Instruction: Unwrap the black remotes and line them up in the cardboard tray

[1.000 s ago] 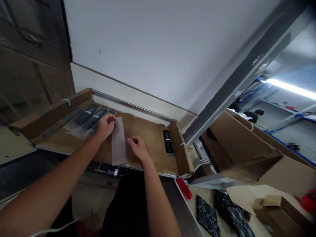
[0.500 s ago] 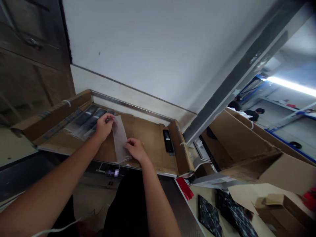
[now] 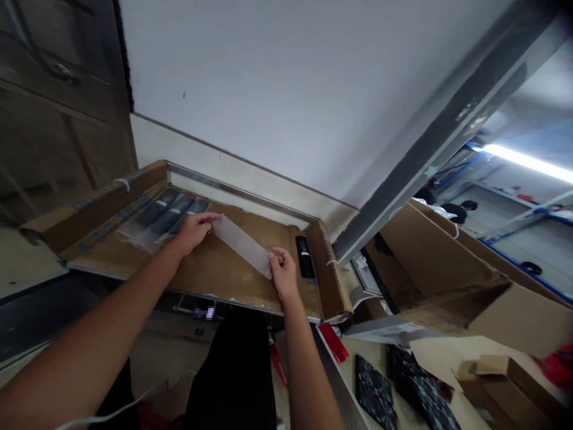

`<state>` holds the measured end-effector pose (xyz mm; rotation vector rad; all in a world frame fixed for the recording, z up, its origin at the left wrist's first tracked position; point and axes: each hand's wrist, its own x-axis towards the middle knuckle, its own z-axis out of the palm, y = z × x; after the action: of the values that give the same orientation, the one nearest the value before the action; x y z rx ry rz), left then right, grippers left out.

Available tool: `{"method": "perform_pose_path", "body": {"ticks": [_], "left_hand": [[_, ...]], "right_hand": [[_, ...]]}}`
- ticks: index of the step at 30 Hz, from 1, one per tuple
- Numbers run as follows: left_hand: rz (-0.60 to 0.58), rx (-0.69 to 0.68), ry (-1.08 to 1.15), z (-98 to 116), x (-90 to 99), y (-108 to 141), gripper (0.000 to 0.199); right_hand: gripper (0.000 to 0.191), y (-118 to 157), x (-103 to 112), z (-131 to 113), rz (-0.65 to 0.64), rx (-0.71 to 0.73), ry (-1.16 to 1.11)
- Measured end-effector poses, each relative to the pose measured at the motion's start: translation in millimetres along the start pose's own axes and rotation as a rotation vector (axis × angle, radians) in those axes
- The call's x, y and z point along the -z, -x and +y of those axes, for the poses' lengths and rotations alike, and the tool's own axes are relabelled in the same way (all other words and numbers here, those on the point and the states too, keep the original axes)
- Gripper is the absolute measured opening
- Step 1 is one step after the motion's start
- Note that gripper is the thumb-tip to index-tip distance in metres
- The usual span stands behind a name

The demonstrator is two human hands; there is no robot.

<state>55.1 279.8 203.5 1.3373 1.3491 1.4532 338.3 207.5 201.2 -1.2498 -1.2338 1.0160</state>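
A long, translucent plastic sleeve [image 3: 244, 243] stretches slantwise between my two hands over the cardboard-lined tray [image 3: 215, 272]. My left hand [image 3: 197, 230] pinches its upper left end, while my right hand [image 3: 283, 269] grips the lower right end. The sleeve looks flat. Left of my left hand lie several dark, slim items in clear sleeves [image 3: 156, 215], side by side; what they are I cannot make out. A bare black handheld device with a white label [image 3: 305, 257] rests at the tray's right side, just beyond my right hand.
Folded cardboard walls [image 3: 329, 269] border the tray left and right. A white wall [image 3: 286, 107] rises behind it. On the right stand a large open cardboard box [image 3: 452, 263] and black plastic-wrapped bundles [image 3: 376, 388]. Other people [image 3: 454, 210] are in the far background.
My right hand has moved right and slightly up with its end of the sleeve. The sleeve has swung from nearly upright to slanting. My left hand has shifted slightly right.
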Motion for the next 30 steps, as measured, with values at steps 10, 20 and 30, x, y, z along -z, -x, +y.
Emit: {"method": "perform_pose_path", "body": {"ticks": [10,20,30], "left_hand": [[0.073,0.034,0.189,-7,-6.2,-7,0.035],[0.067,0.004,0.063,-20,-10.2,-8,0.019],[0.385,-0.243,-0.820,13,-1.9,27,0.037]], "right_hand": [[0.028,-6,2,4,0.216,-0.033,-0.102],[0.045,15,-12,-15,-0.304,-0.057,0.068],[0.038,8,-10,-4,-0.071,-0.031,0.007]]}}
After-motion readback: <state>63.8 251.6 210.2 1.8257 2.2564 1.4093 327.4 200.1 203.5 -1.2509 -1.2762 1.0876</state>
